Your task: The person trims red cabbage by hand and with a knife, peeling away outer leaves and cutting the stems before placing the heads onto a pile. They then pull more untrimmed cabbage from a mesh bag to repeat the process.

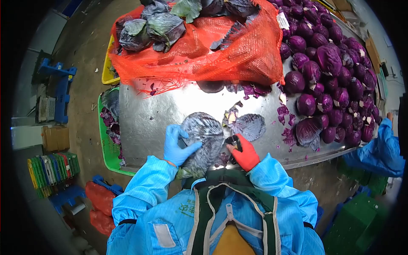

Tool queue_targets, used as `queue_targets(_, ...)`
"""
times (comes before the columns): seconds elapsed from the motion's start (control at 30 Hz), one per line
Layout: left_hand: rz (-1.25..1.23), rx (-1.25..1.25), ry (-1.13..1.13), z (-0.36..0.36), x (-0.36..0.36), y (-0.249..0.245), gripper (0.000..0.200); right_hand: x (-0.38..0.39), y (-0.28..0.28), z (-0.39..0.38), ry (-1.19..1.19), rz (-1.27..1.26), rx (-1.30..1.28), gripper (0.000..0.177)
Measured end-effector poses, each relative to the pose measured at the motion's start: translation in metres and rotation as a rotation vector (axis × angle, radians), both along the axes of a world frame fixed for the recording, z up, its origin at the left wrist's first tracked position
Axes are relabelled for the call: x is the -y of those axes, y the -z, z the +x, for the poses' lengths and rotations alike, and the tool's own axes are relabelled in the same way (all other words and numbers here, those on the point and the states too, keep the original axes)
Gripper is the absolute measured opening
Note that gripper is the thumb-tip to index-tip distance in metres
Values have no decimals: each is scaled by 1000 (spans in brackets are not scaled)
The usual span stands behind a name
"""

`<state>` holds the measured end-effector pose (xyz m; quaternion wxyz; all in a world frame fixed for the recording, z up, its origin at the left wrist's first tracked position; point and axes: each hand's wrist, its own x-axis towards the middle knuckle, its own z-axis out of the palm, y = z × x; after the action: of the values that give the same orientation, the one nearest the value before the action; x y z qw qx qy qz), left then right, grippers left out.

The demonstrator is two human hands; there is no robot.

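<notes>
In front of me on the metal table (144, 123) is a red cabbage (204, 127) with dull, loose outer leaves. My left hand (177, 146), in a blue glove, grips its left side, thumb across the leaf and fingers at the edge. My right hand (245, 154), in a red glove, is closed around a black-handled knife (233, 143) at the cabbage's right side. The blade is hard to make out. A loose cabbage leaf (250, 127) and pale scraps lie just beyond the right hand.
A red mesh sack (238, 59) with untrimmed cabbages (165, 29) covers the table's far side. Peeled purple cabbages (329, 59) are heaped at right. A green crate (111, 148) of leaf trimmings stands at left, a yellow crate (109, 72) behind it. Another person's blue sleeve (378, 146) shows at right.
</notes>
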<state>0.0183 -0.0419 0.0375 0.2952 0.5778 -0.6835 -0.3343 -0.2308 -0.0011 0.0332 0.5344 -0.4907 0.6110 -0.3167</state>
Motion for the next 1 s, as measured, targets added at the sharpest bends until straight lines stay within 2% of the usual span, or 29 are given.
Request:
queue_targets(0.03,29,81,-16,-3,5,-5,50,-6,5,1,11,10,-1,25)
queue_targets(0.1,152,-107,-117,-15,10,-19,58,-14,19,2,22,103,12,25)
queue_targets(0.13,155,-105,-107,-15,12,-17,58,-17,23,3,65,141,35,25)
queue_targets(0.17,135,-11,-33,-10,14,-15,65,-18,28,4,72,144,39,25)
queue_targets(0.2,114,86,42,-11,17,-19,73,-20,33,6,82,206,152,26)
queue_targets(0.23,117,92,52,-13,19,-24,73,-21,37,8,94,267,266,28)
queue_targets(0.3,-89,352,200,-21,26,-32,81,-23,41,15,67,183,173,30)
queue_targets(0.33,102,239,193,-28,29,-28,77,-24,39,17,28,95,74,32)
queue_targets(0.37,109,239,199,-29,25,-21,77,-25,36,16,34,103,75,32)
queue_targets(0.43,45,105,127,-32,25,-2,76,-16,5,13,31,175,139,38)
queue_targets(0.47,45,105,136,-33,23,4,76,-19,10,16,65,155,99,41)
queue_targets(0.57,-64,38,-24,-27,1,12,82,-28,30,24,51,134,-9,41)
queue_targets(0.67,-93,44,-44,-28,-4,14,83,-10,-7,22,-67,182,-58,39)
queue_targets(0.9,-103,-46,-106,-35,-2,19,82,-8,13,31,-125,148,-185,35)
queue_targets(1.0,-98,-61,-131,-37,2,20,81,-3,34,34,-117,238,-187,42)
